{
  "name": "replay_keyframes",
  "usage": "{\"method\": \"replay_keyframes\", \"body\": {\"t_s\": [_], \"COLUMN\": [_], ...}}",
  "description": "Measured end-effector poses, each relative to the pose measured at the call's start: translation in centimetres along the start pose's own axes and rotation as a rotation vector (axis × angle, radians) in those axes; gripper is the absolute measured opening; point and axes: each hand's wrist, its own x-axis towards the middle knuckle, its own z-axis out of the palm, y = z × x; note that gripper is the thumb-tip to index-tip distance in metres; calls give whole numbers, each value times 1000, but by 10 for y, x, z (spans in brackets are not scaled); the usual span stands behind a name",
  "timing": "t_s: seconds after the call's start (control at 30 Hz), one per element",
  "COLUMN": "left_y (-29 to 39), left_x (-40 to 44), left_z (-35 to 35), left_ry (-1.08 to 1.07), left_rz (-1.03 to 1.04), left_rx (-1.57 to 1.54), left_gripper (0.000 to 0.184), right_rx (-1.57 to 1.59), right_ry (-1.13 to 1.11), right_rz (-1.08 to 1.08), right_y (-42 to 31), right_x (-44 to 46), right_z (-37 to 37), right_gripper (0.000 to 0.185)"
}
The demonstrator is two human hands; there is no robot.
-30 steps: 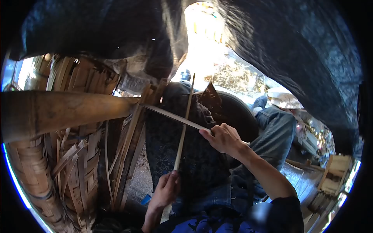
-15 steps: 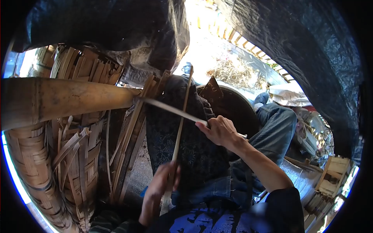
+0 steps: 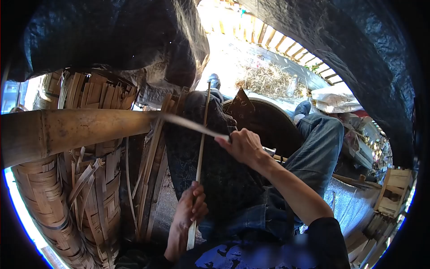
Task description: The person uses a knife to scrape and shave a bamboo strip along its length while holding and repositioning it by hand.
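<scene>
My left hand (image 3: 190,207) is closed around a long, thin bamboo strip (image 3: 201,150) low over my lap. The strip slants upward past my knee, and its wider pale end shows below my fist. My right hand (image 3: 245,147) grips a knife (image 3: 190,123), its thumb along the back end of the blade. Slightly blurred, the blade points left and crosses the strip. A bit of the knife's handle end shows behind my right hand. Beneath both hands a dark patterned cloth (image 3: 215,177) covers my thigh.
A thick bamboo pole (image 3: 89,129) juts in from the left, near the blade tip. Woven bamboo baskets (image 3: 45,193) and split bamboo pieces (image 3: 154,166) stand left of my leg. A dark round container (image 3: 268,123) sits between my legs. Dark sheeting (image 3: 112,31) hangs overhead.
The view has tilted a little, so the pole sits lower. My right hand and the knife have shifted slightly left. The strip's upper end has also moved left, and my left hand looks less blurred.
</scene>
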Motion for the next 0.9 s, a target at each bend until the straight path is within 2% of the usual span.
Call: {"method": "replay_keyframes", "body": {"t_s": [0.07,0.17,0.4,0.47,0.5,0.57,0.7,0.77,0.8,0.87,0.9], "left_y": [-4,-7,-6,-7,-7,-8,-7,-5,-5,-4,-1], "left_x": [-8,-14,-14,-14,-15,-15,-13,-12,-8,-1,3], "left_z": [0,-3,3,3,3,3,5,5,2,4,6], "left_ry": [52,-6,32,37,47,54,61,70,20,-32,-94], "left_rz": [-18,34,38,33,32,25,22,15,-7,-45,-52], "left_rx": [49,-12,-65,-104,-119,-135,-87,-79,-149,-215,-348], "left_gripper": [34,34,35,35,35,35,34,33,33,34,34], "right_rx": [16,26,34,20,17,37,-56,90,62,50,36], "right_ry": [72,67,106,184,188,262,294,80,41,106,175], "right_rz": [1,-43,-93,-110,-108,-186,-276,-20,38,-9,-63], "right_y": [5,5,15,16,17,18,23,9,6,13,16], "right_x": [16,26,31,32,32,29,29,21,22,25,27], "right_z": [5,6,16,23,25,29,31,5,-2,-7,-10], "right_gripper": [57,55,53,70,70,46,45,44,47,47,47]}}
